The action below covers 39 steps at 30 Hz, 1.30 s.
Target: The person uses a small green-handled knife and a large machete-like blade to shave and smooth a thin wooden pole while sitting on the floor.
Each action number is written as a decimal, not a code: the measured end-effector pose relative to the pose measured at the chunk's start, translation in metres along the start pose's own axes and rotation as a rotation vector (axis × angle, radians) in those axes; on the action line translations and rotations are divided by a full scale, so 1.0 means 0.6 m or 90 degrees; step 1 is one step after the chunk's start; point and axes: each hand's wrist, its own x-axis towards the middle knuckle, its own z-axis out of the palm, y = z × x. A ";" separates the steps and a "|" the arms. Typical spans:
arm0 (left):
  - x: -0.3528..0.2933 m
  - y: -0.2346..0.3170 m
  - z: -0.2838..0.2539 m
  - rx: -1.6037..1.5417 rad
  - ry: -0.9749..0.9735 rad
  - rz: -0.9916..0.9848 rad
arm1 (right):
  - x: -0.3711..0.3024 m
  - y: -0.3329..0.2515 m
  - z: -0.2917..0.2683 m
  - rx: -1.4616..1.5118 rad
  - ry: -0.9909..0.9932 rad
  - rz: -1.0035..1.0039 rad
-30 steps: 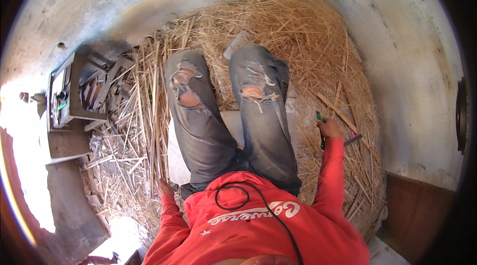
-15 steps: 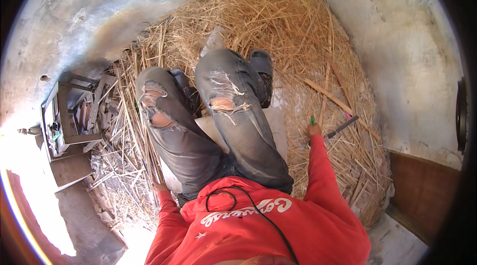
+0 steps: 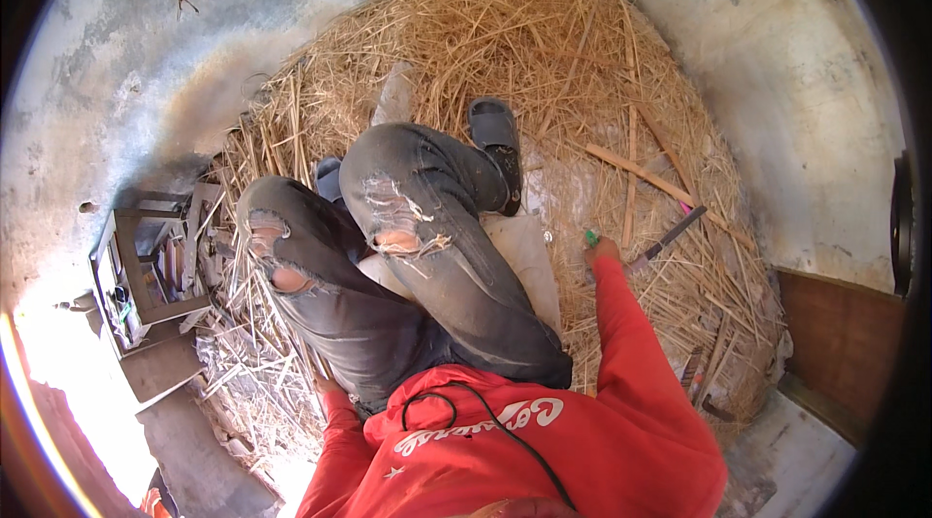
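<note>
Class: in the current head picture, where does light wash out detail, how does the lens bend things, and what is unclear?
Head view: glare whites out the lower left, near the box-like frame; head view: the fisheye lens bows the right wall; head view: the green object in the right hand is too small to identify.

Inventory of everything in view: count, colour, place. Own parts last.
green item: one, green, in right hand
dark strip: one, dark, right of right hand
straw pieces: many, tan, across floor
wide slat: one, light brown, beyond right hand
pale board: one, off-white, under legs
wooden frame: one, grey-brown, left
walls: two, mottled grey, left and right
brown panel: one, brown, lower right
sandals: two, grey, feet
trousers: one, dark grey, legs
sweatshirt: one, red, torso
right hand: one
left hand: one, beside left thigh
</note>
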 end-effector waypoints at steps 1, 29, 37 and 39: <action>0.004 -0.005 -0.002 -0.019 -0.003 -0.006 | -0.001 -0.016 -0.002 0.066 0.058 0.029; 0.045 0.057 -0.075 -0.005 -0.235 -0.148 | 0.290 -0.488 -0.231 0.260 0.267 -0.068; 0.209 -0.017 -0.057 -0.051 -0.114 -0.204 | 0.274 -0.481 -0.286 0.098 0.223 -0.100; 0.249 -0.018 -0.005 -0.040 -0.047 -0.207 | 0.280 -0.481 -0.282 0.087 0.234 -0.119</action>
